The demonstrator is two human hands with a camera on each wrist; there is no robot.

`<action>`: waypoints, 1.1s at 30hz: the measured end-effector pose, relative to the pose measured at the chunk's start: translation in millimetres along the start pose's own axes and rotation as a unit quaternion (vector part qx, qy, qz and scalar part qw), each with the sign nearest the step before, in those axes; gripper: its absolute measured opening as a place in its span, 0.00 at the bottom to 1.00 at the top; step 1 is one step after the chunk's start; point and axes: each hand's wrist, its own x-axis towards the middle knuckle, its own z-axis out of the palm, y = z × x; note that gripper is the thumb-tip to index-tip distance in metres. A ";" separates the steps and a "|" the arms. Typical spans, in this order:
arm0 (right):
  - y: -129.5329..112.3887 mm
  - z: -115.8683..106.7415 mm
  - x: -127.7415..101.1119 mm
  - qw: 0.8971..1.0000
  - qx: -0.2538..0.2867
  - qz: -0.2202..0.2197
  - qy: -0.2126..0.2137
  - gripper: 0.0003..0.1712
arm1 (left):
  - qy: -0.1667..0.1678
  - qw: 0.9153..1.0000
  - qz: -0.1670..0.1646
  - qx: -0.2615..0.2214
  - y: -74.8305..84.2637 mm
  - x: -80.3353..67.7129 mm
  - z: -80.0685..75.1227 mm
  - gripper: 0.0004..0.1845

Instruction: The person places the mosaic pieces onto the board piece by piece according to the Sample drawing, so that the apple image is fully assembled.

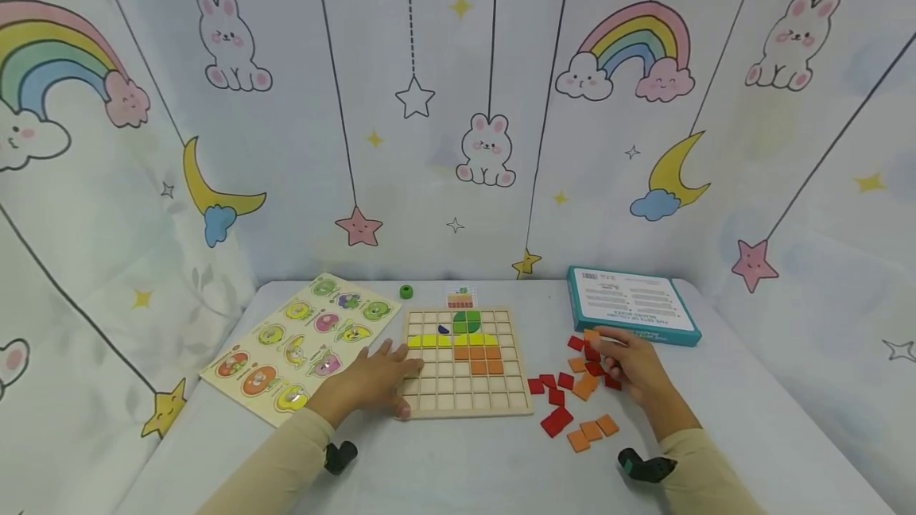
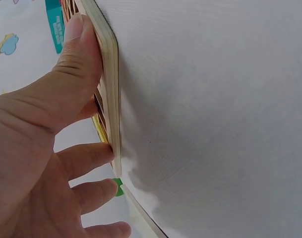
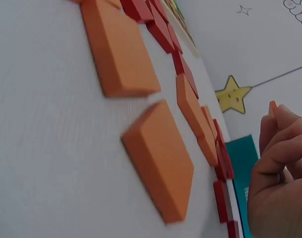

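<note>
My left hand (image 1: 375, 378) lies spread along the left side of a wooden grid board (image 1: 438, 401), its thumb on the near left corner and its fingers touching the side edge. Green tiles (image 1: 467, 323), a wavy row of yellow tiles (image 1: 427, 341), several orange tiles (image 1: 487, 360) and a small blue piece (image 1: 444, 330) sit in the grid. Over the loose pieces on the right, my right hand (image 1: 633, 364) pinches a thin orange tile (image 3: 273, 109) between thumb and fingertips. Red tiles (image 1: 556, 421) and orange tiles (image 3: 163, 163) lie scattered below it.
A fruit puzzle board (image 1: 275, 356) lies at the left. Behind the grid are a small picture card (image 1: 461, 297) and a green bead (image 1: 406, 292). A teal and white box (image 1: 637, 304) lies at the back right, before a patterned curtain (image 1: 429, 38).
</note>
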 end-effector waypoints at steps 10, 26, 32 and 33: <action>-12.4 70.5 9.1 0.999 -0.014 -0.004 -0.041 0.28 | -0.004 1.000 0.003 0.001 -1.5 1.4 1.2 0.45; -9.7 183.2 5.1 0.974 -0.187 -0.065 -0.109 0.19 | -0.006 1.000 -0.011 0.000 -2.8 5.0 3.9 0.45; -6.9 195.9 1.1 0.942 -0.304 -0.086 -0.114 0.19 | -0.003 1.000 -0.011 0.001 1.3 2.3 0.4 0.45; -6.9 197.7 0.3 0.938 -0.314 -0.088 -0.115 0.19 | -0.002 1.000 -0.011 0.002 1.5 2.1 0.2 0.45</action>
